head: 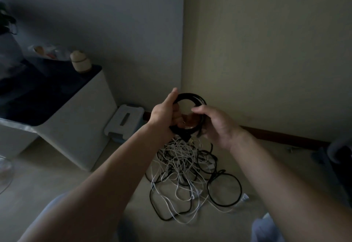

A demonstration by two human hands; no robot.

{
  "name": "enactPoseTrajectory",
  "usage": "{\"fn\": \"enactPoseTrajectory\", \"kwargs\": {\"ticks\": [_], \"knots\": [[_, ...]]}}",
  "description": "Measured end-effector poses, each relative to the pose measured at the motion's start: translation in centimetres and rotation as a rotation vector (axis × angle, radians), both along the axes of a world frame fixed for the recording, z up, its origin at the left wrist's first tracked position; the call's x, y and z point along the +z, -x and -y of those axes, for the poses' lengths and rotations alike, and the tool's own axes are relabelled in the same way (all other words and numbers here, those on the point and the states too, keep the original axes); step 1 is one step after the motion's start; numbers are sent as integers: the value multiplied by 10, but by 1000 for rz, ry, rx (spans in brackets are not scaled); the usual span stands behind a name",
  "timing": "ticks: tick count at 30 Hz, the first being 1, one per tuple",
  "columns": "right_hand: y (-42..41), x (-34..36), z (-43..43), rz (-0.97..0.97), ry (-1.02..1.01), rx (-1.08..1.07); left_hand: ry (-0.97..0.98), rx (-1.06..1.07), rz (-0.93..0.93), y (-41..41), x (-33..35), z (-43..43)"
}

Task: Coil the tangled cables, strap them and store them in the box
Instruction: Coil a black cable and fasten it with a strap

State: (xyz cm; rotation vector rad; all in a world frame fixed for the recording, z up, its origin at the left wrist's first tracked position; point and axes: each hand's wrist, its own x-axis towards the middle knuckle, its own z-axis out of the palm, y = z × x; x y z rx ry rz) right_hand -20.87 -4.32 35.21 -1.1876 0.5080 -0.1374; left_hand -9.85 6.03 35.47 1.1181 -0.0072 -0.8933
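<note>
Held up above the floor (57,175), before the wall corner: a black cable coil (187,96). On its left side, the left hand (163,117), fingers curled round the strands, thumb raised along the rim. On its right side, the right hand (219,125), fingers bent round the coil's edge, fingertips hidden behind the palm. Lower arc of the coil hard to make out in dim light. Below, on the floor, a tangled pile of white and black cables (186,175). Far left, by the wall, a lidded box (123,121), just beside a white cabinet (76,123).
</note>
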Motion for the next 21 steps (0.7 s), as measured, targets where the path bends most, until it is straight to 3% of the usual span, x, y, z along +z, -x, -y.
{"fn": "enactPoseTrajectory", "kwargs": {"ticks": [4, 7, 11, 16, 21], "knots": [[-1, -6, 0, -1, 118, 65, 32, 161, -77, -3, -3, 0], [-3, -4, -4, 20, 184, -73, 11, 257, -65, -2, -4, 0], [-10, -7, -18, 129, 111, -245, -89, 311, 2, 5, -16, 5], [-11, -3, -22, 225, -39, -242, -226, 296, 118, 8, -34, 6], [-7, -3, -6, 108, 82, -222, -328, 195, 321, 3, -40, 4]]}}
